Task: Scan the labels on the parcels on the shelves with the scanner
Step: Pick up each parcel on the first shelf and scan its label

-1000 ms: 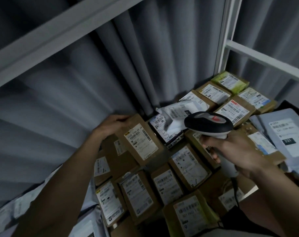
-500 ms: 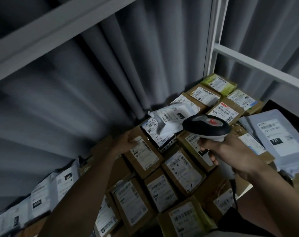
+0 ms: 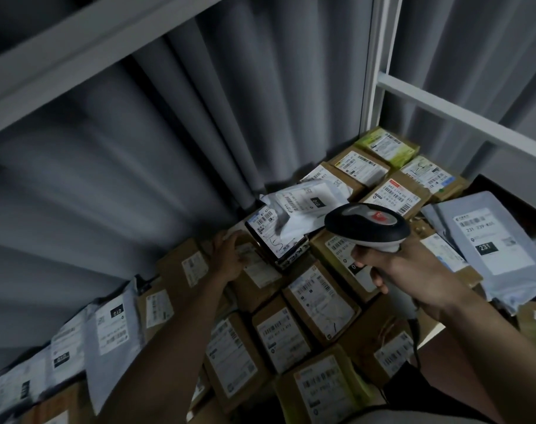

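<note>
Your right hand (image 3: 413, 270) grips the black-and-grey handheld scanner (image 3: 367, 226), head over the brown cardboard parcels (image 3: 318, 298) packed label-up on the shelf. Your left hand (image 3: 230, 255) lies on a brown cardboard box with a white label (image 3: 254, 270), fingers spread, beside the black-edged parcel (image 3: 275, 237) under a crumpled white mailer bag (image 3: 303, 206). Grey poly mailers (image 3: 487, 240) sit to the right.

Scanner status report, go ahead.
Right hand grips scanner, held above the parcels. Left hand rests on a brown parcel. White mailer overlaps a boxed label.
</note>
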